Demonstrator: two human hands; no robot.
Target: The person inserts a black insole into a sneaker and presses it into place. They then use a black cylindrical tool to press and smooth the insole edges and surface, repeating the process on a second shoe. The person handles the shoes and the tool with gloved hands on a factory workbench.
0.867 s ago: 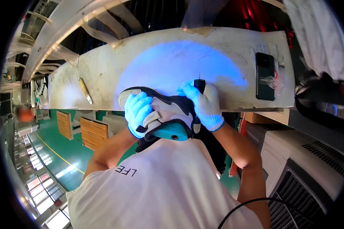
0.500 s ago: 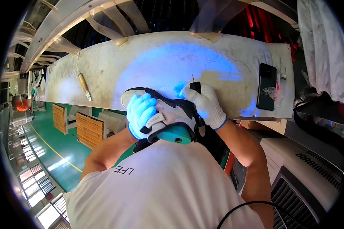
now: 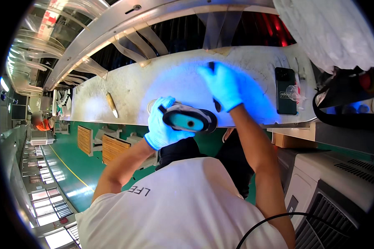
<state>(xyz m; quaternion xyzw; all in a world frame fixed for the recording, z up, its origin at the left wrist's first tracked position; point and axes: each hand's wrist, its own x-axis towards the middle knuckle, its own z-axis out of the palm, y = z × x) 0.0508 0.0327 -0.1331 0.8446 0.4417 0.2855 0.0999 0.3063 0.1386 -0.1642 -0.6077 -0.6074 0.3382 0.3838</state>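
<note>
A black, white and grey shoe (image 3: 212,119) is tilted with its opening toward me, and a teal shoe last (image 3: 180,121) with a round hole fills that opening. My left hand (image 3: 164,124), in a white glove tinted blue by the light, is closed around the shoe's side. To the shoe's right and just beyond it, my gloved right hand (image 3: 223,85) is closed on a black-handled tool (image 3: 217,105). The tool's black ends show above and below the fist; its working tip cannot be made out. The right hand is apart from the shoe's opening.
The pale worktable (image 3: 129,89) carries a wooden-handled knife (image 3: 111,104) at left and a dark phone (image 3: 285,91) beside crumpled clear plastic (image 3: 296,93) at right. Clear strips (image 3: 133,43) hang along the table's far side. A grey machine (image 3: 316,182) stands at lower right.
The shoe has turned so its opening and teal last face me more. My right hand has moved up and away from the shoe with the tool. The view has shifted.
</note>
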